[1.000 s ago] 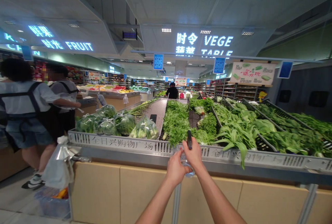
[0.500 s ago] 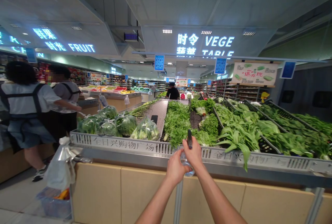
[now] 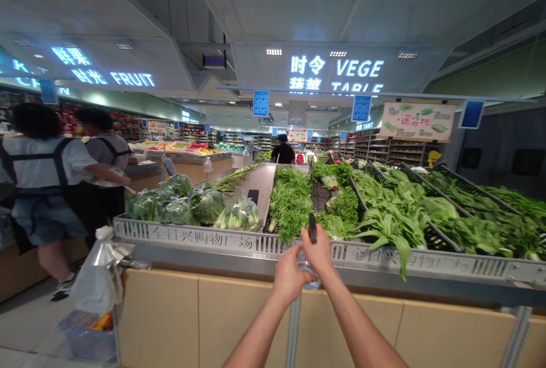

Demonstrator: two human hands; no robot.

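Note:
Both of my hands are together in front of the vegetable stand. My left hand is closed around the lower part of a clear, rounded container. My right hand wraps its upper part, and a narrow black piece sticks up above the fist. The black piece looks like the container's top, but the join is hidden by my fingers. Just beyond my hands lie feathery leafy greens and curly lettuce.
A slotted metal rail edges the stand. Bagged greens and a black phone-like slab lie left, long-leaf greens right. Plastic bags hang over a tub. Two people stand left; another person is farther back.
The view has shifted very slightly. My hands keep the same grip on the clear container and stay in nearly the same place.

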